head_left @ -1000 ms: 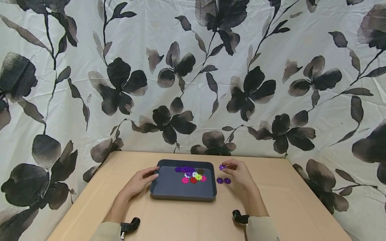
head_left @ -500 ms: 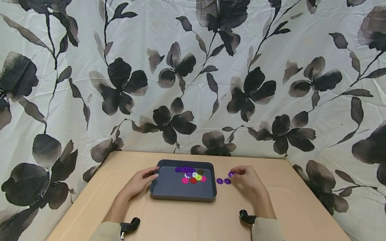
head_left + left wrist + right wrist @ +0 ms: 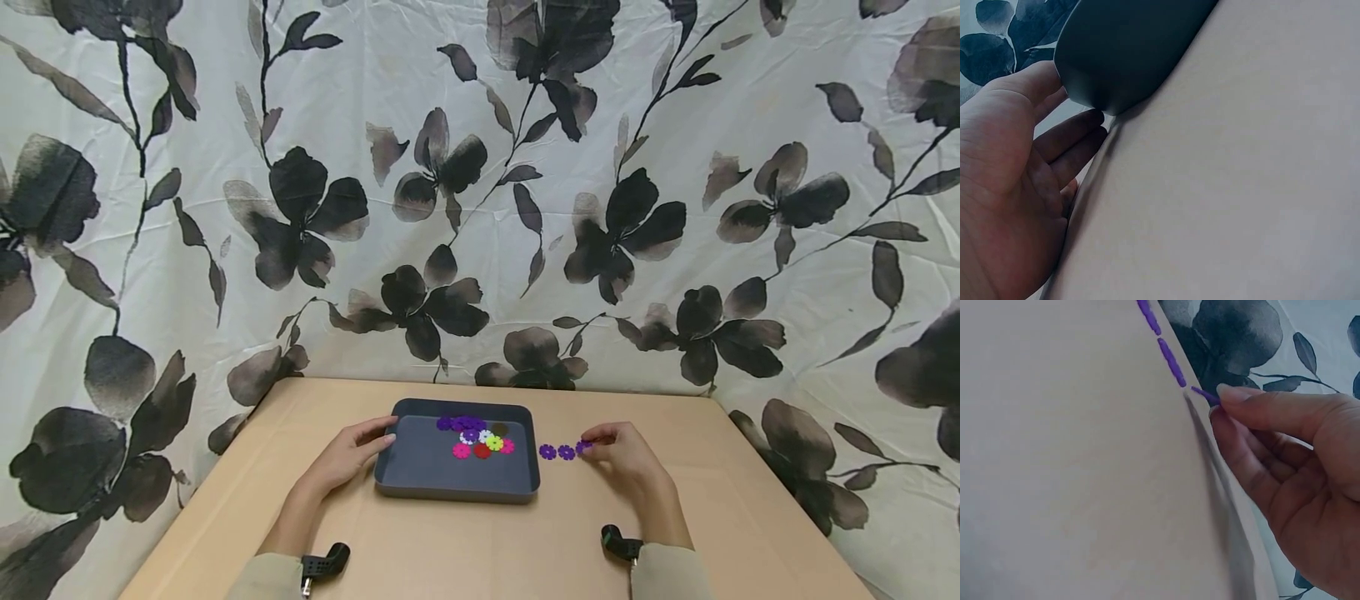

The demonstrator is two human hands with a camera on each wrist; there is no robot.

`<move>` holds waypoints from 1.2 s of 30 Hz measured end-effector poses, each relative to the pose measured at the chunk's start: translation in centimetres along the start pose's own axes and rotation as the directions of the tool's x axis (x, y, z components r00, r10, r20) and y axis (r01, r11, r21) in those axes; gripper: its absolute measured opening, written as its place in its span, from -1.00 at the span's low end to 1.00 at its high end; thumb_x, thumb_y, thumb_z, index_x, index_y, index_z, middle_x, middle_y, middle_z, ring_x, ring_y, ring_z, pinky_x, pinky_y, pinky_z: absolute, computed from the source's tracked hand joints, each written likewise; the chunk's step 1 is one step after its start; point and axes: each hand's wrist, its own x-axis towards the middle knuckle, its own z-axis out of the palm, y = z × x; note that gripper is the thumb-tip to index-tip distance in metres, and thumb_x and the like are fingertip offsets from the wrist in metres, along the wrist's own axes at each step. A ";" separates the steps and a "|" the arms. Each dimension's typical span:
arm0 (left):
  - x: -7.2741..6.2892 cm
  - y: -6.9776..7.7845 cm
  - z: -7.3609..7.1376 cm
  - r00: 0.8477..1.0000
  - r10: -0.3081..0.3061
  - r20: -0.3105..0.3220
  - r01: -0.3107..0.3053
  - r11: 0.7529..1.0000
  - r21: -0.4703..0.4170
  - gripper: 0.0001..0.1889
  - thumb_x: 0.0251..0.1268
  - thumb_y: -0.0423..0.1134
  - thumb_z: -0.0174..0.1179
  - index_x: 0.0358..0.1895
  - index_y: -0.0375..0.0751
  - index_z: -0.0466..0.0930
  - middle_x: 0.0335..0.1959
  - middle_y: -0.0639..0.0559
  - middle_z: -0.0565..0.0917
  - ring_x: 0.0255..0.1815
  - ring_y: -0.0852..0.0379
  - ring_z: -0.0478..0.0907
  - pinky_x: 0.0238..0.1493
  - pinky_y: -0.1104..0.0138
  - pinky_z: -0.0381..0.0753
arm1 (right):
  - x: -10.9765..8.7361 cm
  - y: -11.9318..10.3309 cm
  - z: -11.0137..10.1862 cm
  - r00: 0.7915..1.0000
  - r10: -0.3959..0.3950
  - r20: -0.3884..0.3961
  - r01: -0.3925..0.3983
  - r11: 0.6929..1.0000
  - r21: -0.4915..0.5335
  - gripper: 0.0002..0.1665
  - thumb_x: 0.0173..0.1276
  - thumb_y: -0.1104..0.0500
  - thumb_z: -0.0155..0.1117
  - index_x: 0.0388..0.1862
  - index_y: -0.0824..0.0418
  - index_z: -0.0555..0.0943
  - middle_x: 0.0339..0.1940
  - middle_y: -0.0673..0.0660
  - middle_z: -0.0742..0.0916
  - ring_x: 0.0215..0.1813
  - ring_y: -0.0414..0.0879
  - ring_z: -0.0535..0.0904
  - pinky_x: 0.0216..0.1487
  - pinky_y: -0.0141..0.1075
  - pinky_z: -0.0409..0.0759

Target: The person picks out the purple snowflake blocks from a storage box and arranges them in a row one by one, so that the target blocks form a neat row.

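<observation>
Where the right fingers [image 3: 1244,403] met: thumb and fingertip were clamped on one purple flower [image 3: 582,447], by its right side.
Held flower: tilted against its neighbours, just beside the row's right end; contact with the table [image 3: 450,550] could not be told.
Placement: as judged, the step called for an edge-only grip, the left petals lowered first in line with the row, a slight gap kept, and release only once the flower lay flat. Dragging it sideways risked nudging the neighbour.
Row [image 3: 566,452]: flat on the table, between the tray [image 3: 427,479] and the right hand [image 3: 630,457].
Left hand [image 3: 347,451]: held the tray's left rim, two fingertips over it, other fingers outside against the wall; light steadying appeared sufficient.
Purple count: two in the row, one pinched; those in the tray [image 3: 458,424] overlapped too much to count.
Other flowers in tray: two pink [image 3: 461,451], one red [image 3: 482,451], one yellow [image 3: 494,444], one brown [image 3: 500,428]; white [image 3: 485,436], one at least.
Equipment: one tray, one table, two wrist cameras [image 3: 326,562].
Backdrop [image 3: 510,217]: one floral cloth, behind the table.
</observation>
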 end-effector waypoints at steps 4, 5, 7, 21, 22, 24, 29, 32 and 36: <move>-0.1 0.1 -0.1 1.000 0.002 -0.002 -0.002 1.000 0.003 -0.41 0.49 0.09 0.26 0.48 -0.05 0.50 0.49 -0.13 0.51 0.55 -0.21 0.38 0.55 -0.13 0.34 | 0.0 0.1 0.3 1.000 -0.007 -0.008 0.007 0.998 -0.066 -0.82 0.32 0.38 0.46 -0.10 0.32 0.79 -0.11 0.19 0.82 -0.10 -0.07 0.62 -0.08 -0.36 0.54; -0.1 0.2 -0.1 1.000 0.006 -0.002 -0.006 1.000 0.004 -0.41 0.49 0.09 0.25 0.48 -0.06 0.50 0.49 -0.14 0.51 0.56 -0.22 0.38 0.55 -0.14 0.34 | 0.0 0.1 0.3 1.000 -0.011 -0.009 0.010 0.997 -0.074 -0.83 0.32 0.39 0.46 -0.11 0.33 0.79 -0.12 0.20 0.82 -0.13 -0.07 0.61 -0.13 -0.37 0.54; -0.2 0.2 -0.1 1.000 0.011 -0.003 -0.011 1.000 0.000 -0.41 0.49 0.08 0.26 0.48 -0.07 0.50 0.49 -0.15 0.51 0.56 -0.23 0.38 0.55 -0.15 0.33 | 0.0 0.1 0.5 1.000 -0.011 -0.012 0.010 0.997 -0.081 -0.84 0.31 0.40 0.46 -0.13 0.34 0.78 -0.14 0.20 0.81 -0.18 -0.07 0.58 -0.23 -0.37 0.52; -0.2 0.0 -0.1 1.000 0.002 -0.002 -0.002 1.000 0.016 -0.40 0.50 0.10 0.25 0.49 -0.06 0.49 0.50 -0.13 0.50 0.57 -0.21 0.37 0.55 -0.12 0.34 | -0.2 -0.8 0.6 0.999 0.040 -0.025 -0.042 0.993 -0.108 -0.78 0.27 0.37 0.51 -0.09 0.32 0.77 -0.20 0.19 0.78 -0.19 -0.04 0.55 -0.23 -0.29 0.49; -0.2 0.0 -0.1 1.000 -0.004 -0.004 0.004 1.000 0.014 -0.39 0.49 0.11 0.25 0.49 -0.05 0.49 0.50 -0.12 0.50 0.57 -0.20 0.37 0.56 -0.11 0.34 | -0.1 -1.0 0.7 0.999 0.037 -0.032 -0.040 0.994 -0.100 -0.76 0.29 0.36 0.50 -0.05 0.32 0.76 -0.17 0.20 0.78 -0.18 -0.04 0.56 -0.20 -0.29 0.51; -0.1 0.0 -0.1 1.000 -0.008 -0.005 0.008 1.000 0.012 -0.39 0.49 0.12 0.25 0.49 -0.05 0.49 0.50 -0.11 0.50 0.57 -0.19 0.37 0.56 -0.11 0.34 | 0.1 -1.3 0.8 0.999 0.018 -0.046 -0.022 0.995 -0.093 -0.72 0.35 0.33 0.45 0.04 0.33 0.74 -0.11 0.22 0.77 -0.15 -0.03 0.57 -0.18 -0.30 0.54; -0.1 0.1 0.0 1.000 -0.011 -0.003 0.011 1.000 -0.005 -0.38 0.47 0.12 0.26 0.48 -0.06 0.49 0.49 -0.10 0.51 0.56 -0.18 0.38 0.56 -0.12 0.34 | 0.7 -2.4 1.3 0.992 -0.032 -0.121 0.023 0.997 -0.070 -0.67 0.41 0.24 0.44 0.13 0.26 0.72 0.02 0.26 0.74 -0.08 -0.01 0.57 -0.17 -0.36 0.57; -0.1 0.1 0.0 1.000 -0.008 -0.003 0.008 1.000 -0.009 -0.38 0.48 0.11 0.26 0.49 -0.07 0.49 0.49 -0.10 0.51 0.56 -0.18 0.38 0.56 -0.12 0.34 | 1.1 -3.3 1.9 0.983 -0.093 -0.158 0.085 0.995 -0.059 -0.65 0.40 0.21 0.46 0.13 0.23 0.72 0.10 0.31 0.74 -0.03 0.00 0.59 -0.16 -0.41 0.60; -0.1 0.0 0.0 1.000 -0.009 -0.007 0.009 1.000 -0.002 -0.39 0.49 0.09 0.26 0.49 -0.08 0.49 0.49 -0.10 0.52 0.56 -0.17 0.39 0.55 -0.11 0.35 | 1.6 -4.5 3.0 0.969 -0.180 -0.170 0.176 0.984 -0.040 -0.64 0.37 0.21 0.49 0.12 0.24 0.73 0.08 0.32 0.77 -0.05 0.00 0.65 -0.17 -0.44 0.63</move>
